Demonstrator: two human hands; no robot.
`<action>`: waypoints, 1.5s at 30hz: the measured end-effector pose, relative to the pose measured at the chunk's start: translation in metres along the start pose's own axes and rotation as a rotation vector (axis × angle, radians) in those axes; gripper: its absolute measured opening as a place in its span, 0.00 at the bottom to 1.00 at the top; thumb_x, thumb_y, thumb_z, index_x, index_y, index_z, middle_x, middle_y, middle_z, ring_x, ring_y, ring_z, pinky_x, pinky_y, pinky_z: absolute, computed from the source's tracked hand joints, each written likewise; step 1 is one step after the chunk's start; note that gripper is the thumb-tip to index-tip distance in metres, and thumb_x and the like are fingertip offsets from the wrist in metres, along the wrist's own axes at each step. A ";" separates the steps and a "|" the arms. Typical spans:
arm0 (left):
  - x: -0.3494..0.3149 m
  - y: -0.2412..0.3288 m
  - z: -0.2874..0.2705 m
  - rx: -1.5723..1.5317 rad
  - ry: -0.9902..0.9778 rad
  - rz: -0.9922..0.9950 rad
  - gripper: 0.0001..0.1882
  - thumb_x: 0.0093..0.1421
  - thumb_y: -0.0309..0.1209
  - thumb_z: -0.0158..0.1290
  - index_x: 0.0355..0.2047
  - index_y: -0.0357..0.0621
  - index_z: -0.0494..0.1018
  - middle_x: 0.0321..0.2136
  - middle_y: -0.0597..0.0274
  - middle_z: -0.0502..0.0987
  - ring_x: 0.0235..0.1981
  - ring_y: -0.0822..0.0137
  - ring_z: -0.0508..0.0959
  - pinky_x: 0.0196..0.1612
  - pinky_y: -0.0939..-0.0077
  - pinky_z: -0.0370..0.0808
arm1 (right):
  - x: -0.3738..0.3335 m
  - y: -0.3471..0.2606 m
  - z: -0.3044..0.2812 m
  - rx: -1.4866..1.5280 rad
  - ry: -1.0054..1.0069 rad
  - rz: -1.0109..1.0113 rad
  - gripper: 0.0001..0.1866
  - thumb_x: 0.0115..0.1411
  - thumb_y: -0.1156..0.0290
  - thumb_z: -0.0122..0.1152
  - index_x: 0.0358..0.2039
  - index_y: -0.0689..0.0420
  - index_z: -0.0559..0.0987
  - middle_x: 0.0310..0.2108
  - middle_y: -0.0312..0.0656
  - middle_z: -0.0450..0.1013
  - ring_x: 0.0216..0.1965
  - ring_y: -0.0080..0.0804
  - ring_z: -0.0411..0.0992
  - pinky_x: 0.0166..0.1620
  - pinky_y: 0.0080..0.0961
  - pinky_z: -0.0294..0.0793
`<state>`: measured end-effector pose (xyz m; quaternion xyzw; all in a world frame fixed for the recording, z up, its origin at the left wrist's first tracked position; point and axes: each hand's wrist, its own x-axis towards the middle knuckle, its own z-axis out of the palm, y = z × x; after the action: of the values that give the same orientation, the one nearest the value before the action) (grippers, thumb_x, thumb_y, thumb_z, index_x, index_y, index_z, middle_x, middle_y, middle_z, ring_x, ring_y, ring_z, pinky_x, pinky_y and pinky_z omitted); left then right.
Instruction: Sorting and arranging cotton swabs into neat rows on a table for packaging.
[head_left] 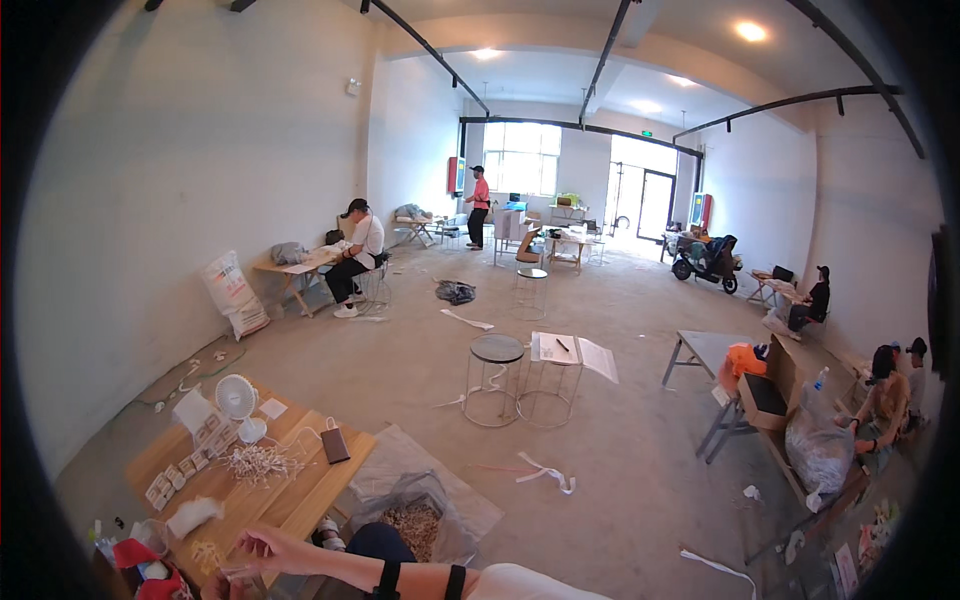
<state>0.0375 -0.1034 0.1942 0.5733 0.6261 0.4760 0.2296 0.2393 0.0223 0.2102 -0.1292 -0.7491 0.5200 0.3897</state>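
My right forearm reaches left across the lower edge to the near corner of a wooden table [310,425]. My right hand [262,546] is just above that corner, its fingers bent loosely and apart, with nothing visible in them. Below it, cut by the lower edge, my left hand [216,588] is closed on what looks like a small clear plastic bag [238,574]. Beside the hands lie small pale-yellow pieces [206,556] and a crumpled white bag [195,515]. Farther back are a loose heap of thin white sticks like cotton swabs [262,464] and a row of small white packs [178,476].
A white fan [237,398] and a dark phone-like slab [335,446] stand or lie on the table. On the floor beside it, a clear bag [452,505] holds small tan pieces. Two round stools [497,348] stand ahead. Several people sit at other tables; one stands far back.
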 end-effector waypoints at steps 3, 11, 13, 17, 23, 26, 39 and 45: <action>0.001 -0.008 0.000 0.160 0.064 0.026 0.15 0.66 0.31 0.55 0.44 0.28 0.73 0.36 0.56 0.78 0.38 0.65 0.78 0.42 0.71 0.74 | -0.003 -0.015 0.003 -0.116 -0.103 0.096 0.12 0.63 0.65 0.63 0.41 0.59 0.77 0.32 0.36 0.73 0.34 0.22 0.69 0.38 0.24 0.69; 0.002 -0.034 0.016 -0.160 0.303 0.148 0.05 0.61 0.20 0.54 0.37 0.32 0.75 0.31 0.62 0.79 0.31 0.73 0.78 0.36 0.77 0.76 | -0.005 0.010 0.021 0.190 -0.022 0.176 0.14 0.66 0.63 0.60 0.43 0.61 0.80 0.36 0.34 0.76 0.39 0.19 0.70 0.43 0.20 0.70; -0.011 0.002 0.014 -0.261 0.273 0.090 0.06 0.61 0.21 0.53 0.38 0.32 0.75 0.31 0.62 0.79 0.31 0.73 0.78 0.36 0.77 0.76 | -0.003 0.013 0.028 0.175 -0.022 0.218 0.13 0.66 0.64 0.60 0.43 0.60 0.80 0.37 0.34 0.77 0.40 0.20 0.71 0.46 0.20 0.70; -0.008 0.041 0.017 -0.157 0.271 -0.006 0.08 0.61 0.24 0.57 0.39 0.33 0.76 0.34 0.60 0.81 0.35 0.72 0.80 0.41 0.77 0.77 | -0.003 0.010 0.021 0.116 0.080 0.353 0.12 0.65 0.66 0.60 0.45 0.59 0.81 0.40 0.33 0.77 0.44 0.20 0.71 0.50 0.20 0.70; 0.002 0.060 0.021 -0.540 0.226 0.001 0.10 0.62 0.26 0.59 0.41 0.34 0.77 0.35 0.62 0.82 0.34 0.74 0.80 0.39 0.80 0.76 | 0.003 -0.009 0.008 0.189 0.101 0.283 0.09 0.65 0.71 0.60 0.42 0.60 0.82 0.37 0.32 0.77 0.39 0.18 0.72 0.46 0.19 0.70; -0.001 0.048 0.012 -0.589 0.247 0.023 0.08 0.64 0.27 0.58 0.41 0.35 0.78 0.34 0.64 0.82 0.33 0.78 0.79 0.37 0.84 0.74 | 0.005 -0.013 0.015 0.244 0.095 0.298 0.07 0.65 0.73 0.61 0.41 0.61 0.82 0.37 0.32 0.77 0.39 0.17 0.72 0.45 0.18 0.70; 0.005 0.033 0.011 -0.555 0.279 -0.026 0.06 0.63 0.28 0.59 0.36 0.36 0.80 0.29 0.70 0.81 0.29 0.81 0.76 0.34 0.87 0.71 | 0.009 -0.004 0.016 0.103 0.120 0.197 0.07 0.61 0.71 0.65 0.36 0.61 0.83 0.34 0.33 0.77 0.38 0.19 0.72 0.43 0.19 0.69; 0.015 0.023 0.017 -0.640 0.251 -0.045 0.05 0.62 0.27 0.60 0.36 0.39 0.79 0.36 0.64 0.81 0.37 0.79 0.77 0.40 0.84 0.72 | 0.019 0.015 0.023 0.035 0.140 0.167 0.06 0.60 0.72 0.65 0.36 0.60 0.83 0.32 0.35 0.76 0.38 0.22 0.72 0.43 0.20 0.69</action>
<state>0.0598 -0.0865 0.2102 0.3955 0.4809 0.7099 0.3293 0.2071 0.0243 0.2020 -0.2201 -0.6974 0.5535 0.3986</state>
